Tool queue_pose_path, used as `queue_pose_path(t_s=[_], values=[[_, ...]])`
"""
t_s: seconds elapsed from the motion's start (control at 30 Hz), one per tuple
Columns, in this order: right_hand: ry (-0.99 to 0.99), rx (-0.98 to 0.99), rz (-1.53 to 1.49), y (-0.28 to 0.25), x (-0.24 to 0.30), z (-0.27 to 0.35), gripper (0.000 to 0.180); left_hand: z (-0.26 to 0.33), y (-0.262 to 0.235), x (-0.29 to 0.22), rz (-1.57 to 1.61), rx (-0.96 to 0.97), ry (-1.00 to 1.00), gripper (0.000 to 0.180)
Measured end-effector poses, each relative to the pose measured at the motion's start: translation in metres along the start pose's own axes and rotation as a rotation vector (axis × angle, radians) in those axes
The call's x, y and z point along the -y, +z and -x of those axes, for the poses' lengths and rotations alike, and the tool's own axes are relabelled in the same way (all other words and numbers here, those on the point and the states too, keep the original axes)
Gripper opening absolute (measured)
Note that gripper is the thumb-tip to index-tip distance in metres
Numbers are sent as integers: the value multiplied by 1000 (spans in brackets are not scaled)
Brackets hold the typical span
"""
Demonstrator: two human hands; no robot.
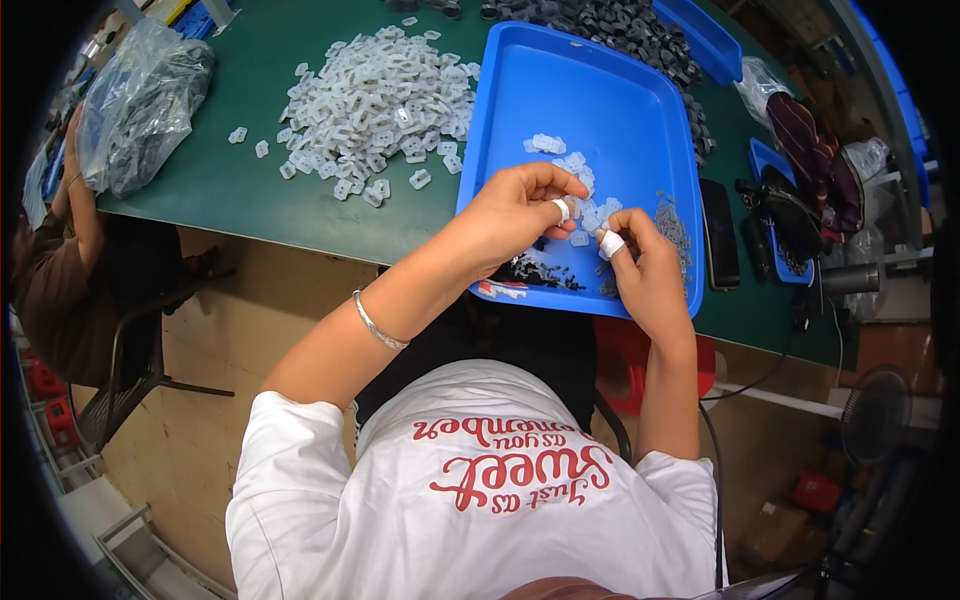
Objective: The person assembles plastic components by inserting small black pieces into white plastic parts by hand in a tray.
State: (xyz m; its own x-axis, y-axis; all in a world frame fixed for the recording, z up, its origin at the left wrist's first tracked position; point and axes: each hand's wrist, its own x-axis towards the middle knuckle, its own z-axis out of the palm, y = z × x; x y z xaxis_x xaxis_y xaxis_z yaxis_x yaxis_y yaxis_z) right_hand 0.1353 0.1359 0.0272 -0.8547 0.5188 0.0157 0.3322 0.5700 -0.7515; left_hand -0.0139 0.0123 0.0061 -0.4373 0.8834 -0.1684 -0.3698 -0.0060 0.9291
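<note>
My left hand and my right hand are close together over the near half of a blue tray. White tape wraps a digit on each hand. The left thumb and fingers are pinched together, and the right ones are too. What either pinch holds is too small or too hidden to make out. Several translucent white plastic pieces lie in the tray just beyond my fingers. Small grey parts are heaped along the tray's right side. Small black and grey parts lie by its near edge, partly under my left hand.
A big heap of white plastic pieces covers the green table left of the tray. Black parts are piled behind it. A dark phone-like slab lies at right. Another person sits at far left beside a clear bag.
</note>
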Motion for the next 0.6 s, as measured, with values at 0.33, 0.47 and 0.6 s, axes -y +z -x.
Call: queue_pose_path(t_s=[0.33,0.47,0.6], values=[[-100,-91,-367,4,-18,-8,15,-2,-3,5,-61,-32,21,22],[8,-22,-613,-5,-11,-8,14,1,0,2,-54,2,12,21],[37,68,-795,-3,-11,-9,15,2,-1,2,-99,36,43,21]])
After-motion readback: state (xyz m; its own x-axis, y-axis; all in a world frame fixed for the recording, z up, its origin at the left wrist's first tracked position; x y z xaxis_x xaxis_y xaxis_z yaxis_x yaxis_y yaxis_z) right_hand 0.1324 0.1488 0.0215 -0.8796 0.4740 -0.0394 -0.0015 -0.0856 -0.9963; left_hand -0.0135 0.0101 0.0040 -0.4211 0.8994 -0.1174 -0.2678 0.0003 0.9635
